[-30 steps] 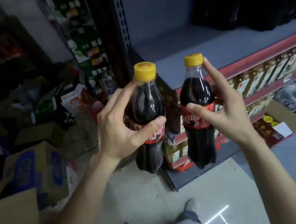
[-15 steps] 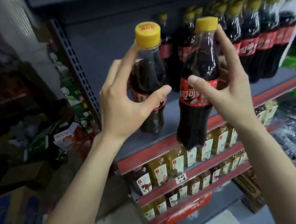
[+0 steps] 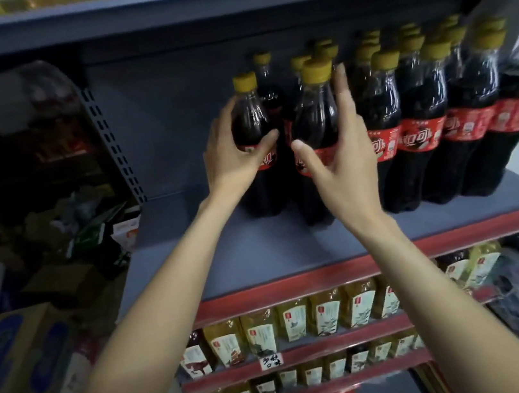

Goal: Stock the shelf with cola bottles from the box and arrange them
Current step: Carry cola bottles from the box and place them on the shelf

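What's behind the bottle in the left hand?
One more cola bottle stands behind the left hand's bottle: its yellow cap and neck show, the rest is covered. Beyond it, the grey back panel.

one head-worn wide-angle view; it faces forward and slightly down at the grey shelf (image 3: 260, 256) from close range, both forearms reaching in from below

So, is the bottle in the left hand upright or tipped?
Upright: the bottle in the left hand stands on the shelf, cap on top.
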A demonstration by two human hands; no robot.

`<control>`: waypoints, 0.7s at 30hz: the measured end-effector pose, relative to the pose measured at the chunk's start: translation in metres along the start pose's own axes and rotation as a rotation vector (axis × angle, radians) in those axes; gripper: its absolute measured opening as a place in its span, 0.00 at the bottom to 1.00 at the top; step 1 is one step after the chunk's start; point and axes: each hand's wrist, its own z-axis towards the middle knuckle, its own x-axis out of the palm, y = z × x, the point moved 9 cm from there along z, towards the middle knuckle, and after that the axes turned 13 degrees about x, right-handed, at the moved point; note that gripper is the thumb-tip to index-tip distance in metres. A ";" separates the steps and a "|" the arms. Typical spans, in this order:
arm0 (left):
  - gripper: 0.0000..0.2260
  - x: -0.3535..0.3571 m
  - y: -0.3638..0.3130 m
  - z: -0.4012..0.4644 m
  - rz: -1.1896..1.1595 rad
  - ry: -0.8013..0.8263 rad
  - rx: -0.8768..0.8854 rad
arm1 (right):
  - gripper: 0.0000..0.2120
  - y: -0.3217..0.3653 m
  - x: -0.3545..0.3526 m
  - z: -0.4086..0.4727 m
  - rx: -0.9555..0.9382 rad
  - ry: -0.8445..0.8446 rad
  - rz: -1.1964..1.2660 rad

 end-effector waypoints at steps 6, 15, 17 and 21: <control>0.36 0.026 0.014 0.018 0.008 -0.005 -0.020 | 0.39 -0.024 0.010 0.012 0.035 -0.013 -0.021; 0.35 0.054 0.034 0.032 -0.079 0.072 -0.040 | 0.38 -0.014 0.023 0.011 -0.147 -0.043 -0.286; 0.33 0.057 0.037 0.032 -0.119 0.082 -0.045 | 0.43 -0.018 0.029 0.007 -0.138 -0.009 -0.324; 0.35 0.061 0.039 0.029 -0.194 0.133 -0.067 | 0.47 -0.019 0.035 0.003 -0.142 0.005 -0.393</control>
